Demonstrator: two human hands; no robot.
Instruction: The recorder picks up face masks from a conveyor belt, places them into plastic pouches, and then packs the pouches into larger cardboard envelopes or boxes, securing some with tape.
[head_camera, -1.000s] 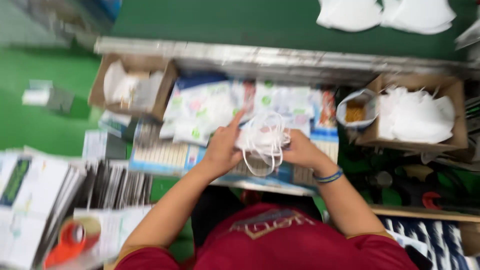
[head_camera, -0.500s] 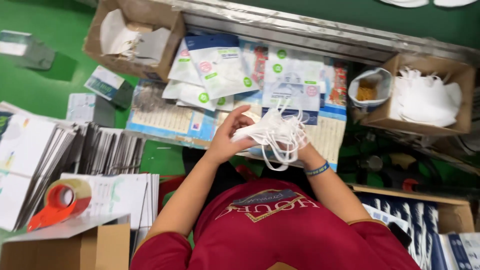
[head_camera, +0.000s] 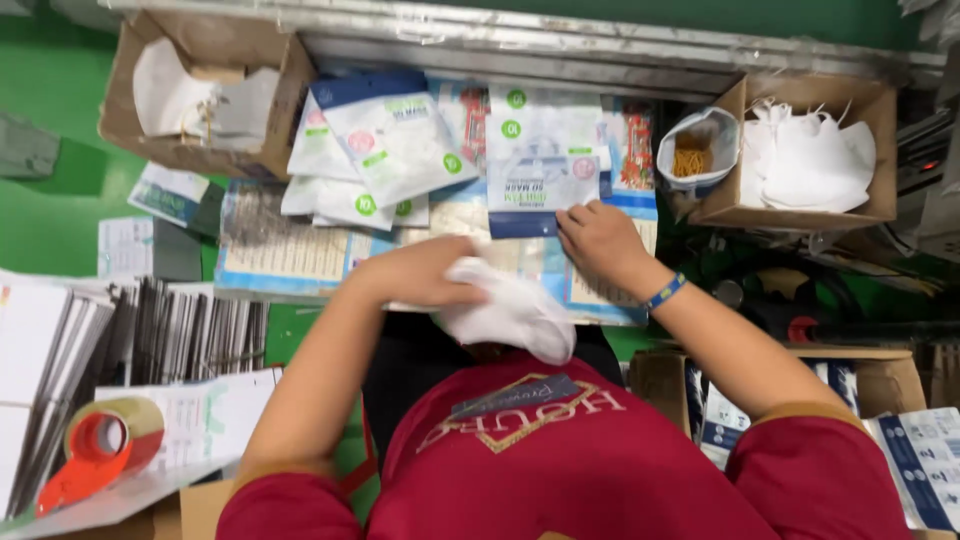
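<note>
My left hand (head_camera: 415, 275) is closed over a small stack of folded white masks (head_camera: 510, 315), held low near my chest above the work surface. My right hand (head_camera: 600, 240) reaches forward with its fingers on the lower edge of a white-and-blue pouch (head_camera: 540, 180) that lies flat on the table. More pouches of the same kind (head_camera: 385, 150) are spread in an overlapping pile to the left of it.
A cardboard box of white masks (head_camera: 815, 155) stands at the right, with a small bag of yellow bits (head_camera: 695, 150) beside it. Another open box (head_camera: 200, 95) sits at the back left. A red tape dispenser (head_camera: 100, 445) and stacked flat cartons (head_camera: 150, 335) lie at my left.
The masks were held up in both hands with loops hanging; now my left hand alone holds them lower, folded, and my right hand has moved forward onto a pouch.
</note>
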